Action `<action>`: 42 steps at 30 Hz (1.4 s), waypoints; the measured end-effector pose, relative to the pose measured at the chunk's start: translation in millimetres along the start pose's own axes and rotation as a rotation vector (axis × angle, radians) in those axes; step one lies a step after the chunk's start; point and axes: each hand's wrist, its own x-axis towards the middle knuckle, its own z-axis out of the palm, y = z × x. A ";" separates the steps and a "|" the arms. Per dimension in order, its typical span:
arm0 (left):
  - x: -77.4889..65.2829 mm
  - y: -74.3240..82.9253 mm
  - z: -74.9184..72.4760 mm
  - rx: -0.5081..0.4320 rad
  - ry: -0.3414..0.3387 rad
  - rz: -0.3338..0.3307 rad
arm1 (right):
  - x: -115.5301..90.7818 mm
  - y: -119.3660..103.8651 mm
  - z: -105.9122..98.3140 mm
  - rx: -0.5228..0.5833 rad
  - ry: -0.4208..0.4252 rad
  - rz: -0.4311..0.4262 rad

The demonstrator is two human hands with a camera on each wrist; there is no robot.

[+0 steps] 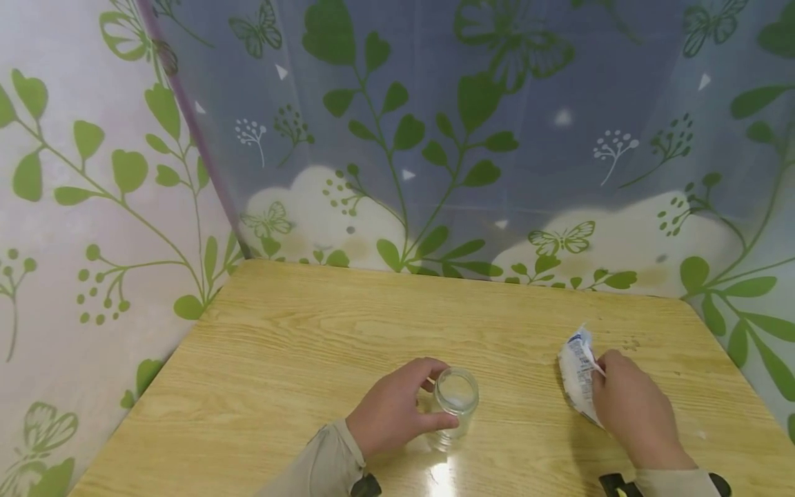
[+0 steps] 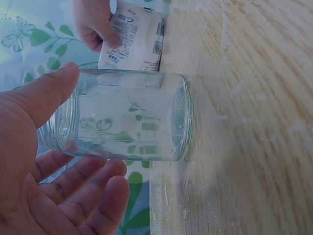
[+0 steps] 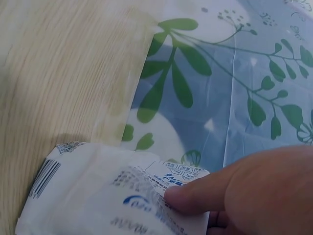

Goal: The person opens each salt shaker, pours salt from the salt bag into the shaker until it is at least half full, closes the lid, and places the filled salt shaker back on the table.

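Observation:
A clear glass jar (image 1: pixel 456 393) with a threaded, lidless mouth stands upright on the wooden table. My left hand (image 1: pixel 400 407) holds it near the rim, thumb on one side and index finger on the other. In the left wrist view the lower fingers (image 2: pixel 105 196) spread loosely beside the glass. Off to the right, a white plastic packet (image 1: pixel 577 373) with blue and dark print and a barcode stands on the table. My right hand (image 1: pixel 640 411) pinches its upper edge. The right wrist view shows the thumb (image 3: pixel 195 196) pressing on the crinkled packet (image 3: pixel 88 191).
The light wooden table (image 1: pixel 298 324) meets a blue leaf-and-butterfly patterned curtain (image 1: pixel 435 138) at its back edge. A paler patterned curtain (image 1: pixel 81 172) borders the left. White specks (image 2: pixel 186 213) lie on the tabletop near the jar.

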 end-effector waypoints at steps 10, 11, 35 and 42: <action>-0.1 -0.5 -0.2 0.007 -0.002 0.006 | -8.1 -23.3 9.7 0.006 -0.004 -0.120; -0.1 -0.7 -0.2 0.006 -0.002 0.006 | -9.0 -25.7 10.7 0.004 -0.003 -0.128; -0.3 1.4 -1.4 0.030 -0.015 -0.007 | -25.9 -70.6 31.2 -0.013 -0.024 -0.265; -0.5 1.8 -1.7 0.030 -0.008 -0.015 | -29.6 -75.7 36.5 -0.015 -0.015 -0.328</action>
